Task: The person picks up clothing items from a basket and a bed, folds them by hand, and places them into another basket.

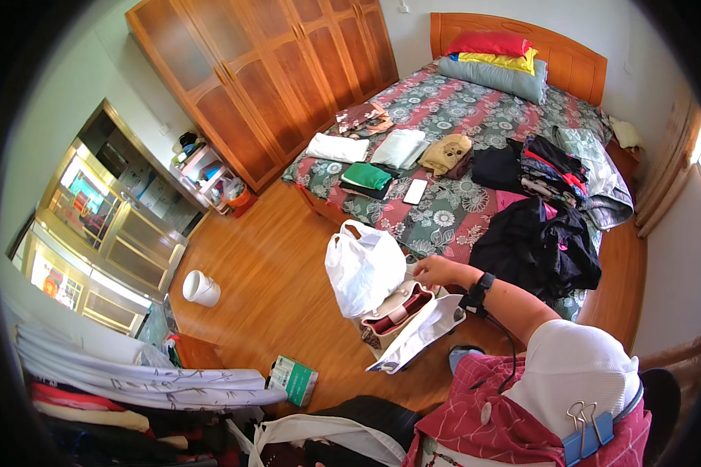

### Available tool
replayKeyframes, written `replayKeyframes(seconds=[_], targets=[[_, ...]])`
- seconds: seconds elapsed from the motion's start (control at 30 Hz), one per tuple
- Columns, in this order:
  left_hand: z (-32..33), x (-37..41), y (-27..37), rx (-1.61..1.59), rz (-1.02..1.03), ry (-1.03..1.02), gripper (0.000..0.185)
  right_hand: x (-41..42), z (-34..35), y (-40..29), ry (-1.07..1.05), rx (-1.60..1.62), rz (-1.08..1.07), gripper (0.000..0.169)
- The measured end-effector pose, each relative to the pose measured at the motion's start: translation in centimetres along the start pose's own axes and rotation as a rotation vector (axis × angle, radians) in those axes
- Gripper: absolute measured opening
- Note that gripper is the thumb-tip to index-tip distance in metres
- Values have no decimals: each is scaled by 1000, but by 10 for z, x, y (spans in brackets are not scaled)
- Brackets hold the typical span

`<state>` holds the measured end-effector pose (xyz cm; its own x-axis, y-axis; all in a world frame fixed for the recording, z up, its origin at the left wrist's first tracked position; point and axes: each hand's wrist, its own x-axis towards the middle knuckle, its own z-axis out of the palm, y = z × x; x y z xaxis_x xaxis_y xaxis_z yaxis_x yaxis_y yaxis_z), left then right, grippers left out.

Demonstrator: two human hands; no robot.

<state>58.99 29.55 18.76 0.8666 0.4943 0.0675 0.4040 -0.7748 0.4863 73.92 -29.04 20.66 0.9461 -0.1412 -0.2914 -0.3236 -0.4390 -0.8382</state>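
Note:
My right hand [441,272], with a black band on the wrist, reaches to the back edge of a cream handbag [396,315]. Its fingers are bent down, and what lies under the fingertips is hidden. The handbag's top gapes, showing a dark red lining. Against its far left side stands a bulging white plastic bag [365,265] with loop handles. A white sheet-like flap [423,335] spreads along the handbag's near side. Of my left hand, at most a skin-coloured sliver shows at the bottom edge. Near that sliver lies a black cloth item [374,411] with a white strap.
On the floral-covered bed [444,219] lie folded clothes [339,147], a white phone [415,191] and a heaped black garment [537,251]. A white bucket [201,288] and a green-and-white box [292,379] stand on the wooden floor. A wardrobe [269,76] lines the wall.

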Motion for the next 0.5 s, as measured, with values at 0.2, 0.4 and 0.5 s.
replayKeyframes(seconds=[0.2, 0.4, 0.5], targets=[[81, -7, 97, -159, 150, -142, 45, 64, -88, 90, 115, 527, 287, 30], [149, -16, 292, -322, 282, -268, 45, 234, -224, 188, 281, 162, 178, 31], [209, -27, 334, -250, 215, -456, 47, 330, -285, 247, 181, -961, -128, 29]])
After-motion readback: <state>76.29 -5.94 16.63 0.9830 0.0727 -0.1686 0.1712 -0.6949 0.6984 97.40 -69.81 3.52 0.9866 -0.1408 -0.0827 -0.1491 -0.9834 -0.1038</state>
